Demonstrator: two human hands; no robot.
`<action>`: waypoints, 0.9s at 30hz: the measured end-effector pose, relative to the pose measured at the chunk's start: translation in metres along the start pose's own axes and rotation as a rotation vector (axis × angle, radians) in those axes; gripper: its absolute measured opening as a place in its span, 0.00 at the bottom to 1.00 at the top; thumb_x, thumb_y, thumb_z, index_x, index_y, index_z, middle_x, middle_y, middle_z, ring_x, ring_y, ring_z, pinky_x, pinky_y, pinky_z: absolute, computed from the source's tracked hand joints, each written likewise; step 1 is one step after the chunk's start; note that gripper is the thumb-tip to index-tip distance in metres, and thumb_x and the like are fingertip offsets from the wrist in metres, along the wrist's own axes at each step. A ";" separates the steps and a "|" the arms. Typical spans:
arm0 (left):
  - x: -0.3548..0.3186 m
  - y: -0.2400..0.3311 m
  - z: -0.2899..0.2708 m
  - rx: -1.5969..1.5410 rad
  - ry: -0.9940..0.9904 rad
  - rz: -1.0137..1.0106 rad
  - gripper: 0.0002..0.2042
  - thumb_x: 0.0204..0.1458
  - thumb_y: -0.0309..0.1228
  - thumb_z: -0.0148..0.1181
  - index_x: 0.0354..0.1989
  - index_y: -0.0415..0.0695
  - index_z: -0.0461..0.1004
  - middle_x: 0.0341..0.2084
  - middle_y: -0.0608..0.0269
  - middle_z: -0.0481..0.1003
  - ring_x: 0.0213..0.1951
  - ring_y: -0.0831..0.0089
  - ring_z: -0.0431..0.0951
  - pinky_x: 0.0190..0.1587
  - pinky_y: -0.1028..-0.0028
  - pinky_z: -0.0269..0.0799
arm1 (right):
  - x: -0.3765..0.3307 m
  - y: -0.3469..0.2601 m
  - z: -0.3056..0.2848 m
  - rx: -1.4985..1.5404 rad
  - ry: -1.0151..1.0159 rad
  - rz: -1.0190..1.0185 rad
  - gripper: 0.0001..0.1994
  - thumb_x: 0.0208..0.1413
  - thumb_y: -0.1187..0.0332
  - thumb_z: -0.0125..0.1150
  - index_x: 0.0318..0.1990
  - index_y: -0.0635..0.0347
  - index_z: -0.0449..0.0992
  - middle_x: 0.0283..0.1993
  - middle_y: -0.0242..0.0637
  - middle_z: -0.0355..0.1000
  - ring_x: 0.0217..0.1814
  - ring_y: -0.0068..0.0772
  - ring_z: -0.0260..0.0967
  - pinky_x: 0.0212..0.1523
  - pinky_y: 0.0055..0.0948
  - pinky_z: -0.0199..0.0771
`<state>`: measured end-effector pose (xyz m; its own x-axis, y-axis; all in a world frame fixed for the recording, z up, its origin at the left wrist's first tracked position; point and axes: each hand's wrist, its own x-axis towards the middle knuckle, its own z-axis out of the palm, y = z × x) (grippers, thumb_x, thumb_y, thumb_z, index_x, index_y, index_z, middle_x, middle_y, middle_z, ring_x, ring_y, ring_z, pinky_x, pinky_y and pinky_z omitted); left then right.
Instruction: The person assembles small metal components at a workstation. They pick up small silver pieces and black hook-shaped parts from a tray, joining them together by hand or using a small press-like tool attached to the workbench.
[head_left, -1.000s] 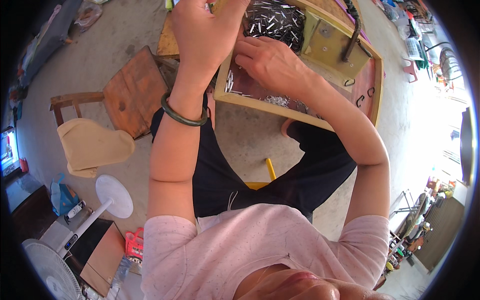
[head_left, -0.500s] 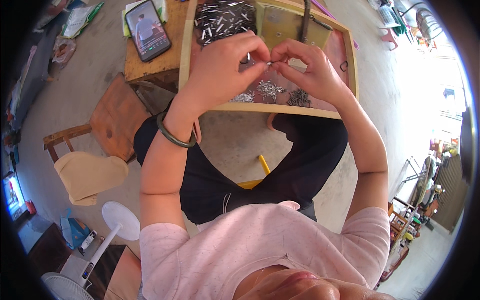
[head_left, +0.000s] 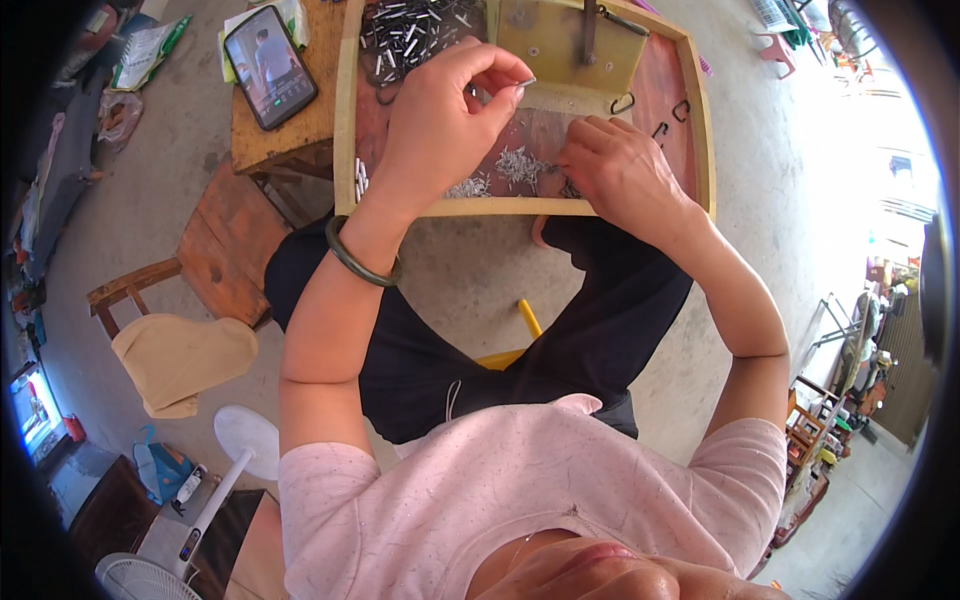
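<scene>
My left hand is raised over a wood-rimmed tray. Its thumb and forefinger pinch a tiny silvery metal piece. Lower and to the right, my right hand reaches down with bent fingers to a small pile of dark parts. Its fingertips are mostly hidden, and so is whatever lies between them. Beside that pile are a heap of small silver parts and a second silver heap, partly behind my left wrist. A yellowish block with a dark lever stands at the tray's far side.
Black-and-silver pieces fill the tray's far left. Black hook-shaped clips lie at its right. A phone rests on a wooden table to the left, near a wooden chair and a white fan.
My hands have parted. The right one has dropped to the dark pile, while the left one stays up with its pinch. A hook-shaped clip now shows beside the block.
</scene>
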<state>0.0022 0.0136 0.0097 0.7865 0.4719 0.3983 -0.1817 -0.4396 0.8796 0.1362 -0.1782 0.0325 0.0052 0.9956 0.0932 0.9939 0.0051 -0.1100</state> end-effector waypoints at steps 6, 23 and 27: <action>-0.002 -0.004 -0.005 -0.049 -0.067 -0.112 0.05 0.57 0.23 0.66 0.41 0.40 0.82 0.36 0.70 0.80 0.40 0.82 0.80 0.42 0.79 0.76 | 0.008 -0.003 0.015 -0.174 0.008 -0.125 0.09 0.45 0.71 0.64 0.36 0.57 0.80 0.35 0.33 0.70 0.41 0.36 0.72 0.44 0.33 0.73; -0.003 -0.008 -0.003 -0.114 -0.063 -0.188 0.06 0.56 0.26 0.69 0.41 0.42 0.83 0.34 0.70 0.83 0.33 0.85 0.79 0.38 0.80 0.74 | 0.007 0.014 0.013 0.173 -0.042 -0.015 0.06 0.49 0.73 0.65 0.34 0.59 0.74 0.34 0.37 0.70 0.41 0.45 0.74 0.40 0.43 0.76; -0.002 -0.006 -0.002 -0.116 -0.075 -0.207 0.06 0.57 0.26 0.68 0.41 0.41 0.83 0.34 0.70 0.83 0.33 0.85 0.78 0.38 0.80 0.74 | 0.008 0.015 0.013 0.119 -0.046 -0.065 0.06 0.49 0.73 0.66 0.35 0.58 0.76 0.35 0.37 0.71 0.41 0.44 0.74 0.41 0.42 0.76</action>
<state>0.0000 0.0166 0.0043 0.8547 0.4831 0.1897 -0.0753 -0.2463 0.9663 0.1494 -0.1689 0.0191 -0.0663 0.9960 0.0591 0.9719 0.0778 -0.2222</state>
